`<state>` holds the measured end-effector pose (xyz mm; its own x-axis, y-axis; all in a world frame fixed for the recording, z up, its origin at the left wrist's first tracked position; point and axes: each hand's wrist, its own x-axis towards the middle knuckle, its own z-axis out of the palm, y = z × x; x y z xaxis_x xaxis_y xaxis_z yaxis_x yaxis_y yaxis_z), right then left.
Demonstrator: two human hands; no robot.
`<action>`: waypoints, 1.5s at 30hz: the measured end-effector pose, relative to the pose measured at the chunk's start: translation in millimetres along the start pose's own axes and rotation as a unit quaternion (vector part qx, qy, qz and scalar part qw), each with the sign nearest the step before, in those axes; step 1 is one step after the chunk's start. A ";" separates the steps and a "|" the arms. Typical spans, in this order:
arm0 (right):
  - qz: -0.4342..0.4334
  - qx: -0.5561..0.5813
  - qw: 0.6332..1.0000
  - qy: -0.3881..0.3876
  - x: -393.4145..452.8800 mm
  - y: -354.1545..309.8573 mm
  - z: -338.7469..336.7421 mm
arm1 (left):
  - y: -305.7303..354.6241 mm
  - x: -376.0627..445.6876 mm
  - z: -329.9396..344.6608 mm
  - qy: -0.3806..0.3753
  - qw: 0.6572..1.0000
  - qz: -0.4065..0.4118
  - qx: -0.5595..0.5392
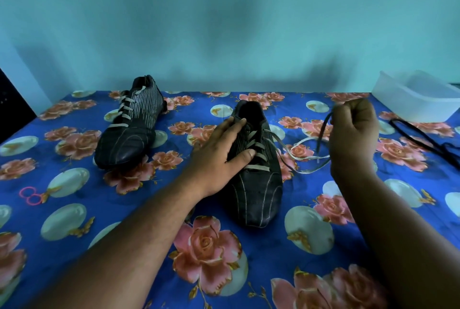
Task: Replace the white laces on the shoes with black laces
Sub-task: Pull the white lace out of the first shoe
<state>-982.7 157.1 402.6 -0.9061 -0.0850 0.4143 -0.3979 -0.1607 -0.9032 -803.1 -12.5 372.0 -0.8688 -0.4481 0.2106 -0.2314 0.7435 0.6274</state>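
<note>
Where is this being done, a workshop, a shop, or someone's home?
Most likely a room in a home, though that is a guess. The shoes sit on a blue cloth printed with pink roses, a plain painted wall rises right behind it, and a white plastic tub stands at the far right.

No readable text, label, brand, number or sign shows anywhere.

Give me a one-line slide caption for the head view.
Left hand steadies the near shoe while right hand pulls its white lace loose.
</note>
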 end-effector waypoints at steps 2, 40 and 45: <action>0.008 -0.061 0.998 -0.013 2.6 6.9 -2.0 | 2.8 -0.3 0.0 0.033 0.999 0.020 0.014; -0.107 -0.228 0.895 -0.368 -31.4 22.6 28.4 | 6.1 16.1 6.9 0.228 0.971 0.065 -0.007; -0.106 -0.224 0.892 -0.377 -29.5 25.8 26.9 | -3.7 13.2 3.8 0.214 0.976 0.004 -0.047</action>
<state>-962.4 129.0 370.1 -0.5169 -0.7641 0.3859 -0.7193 0.1433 -0.6798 -815.4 -19.3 369.6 -0.6027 -0.6236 0.4979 -0.1667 0.7085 0.6857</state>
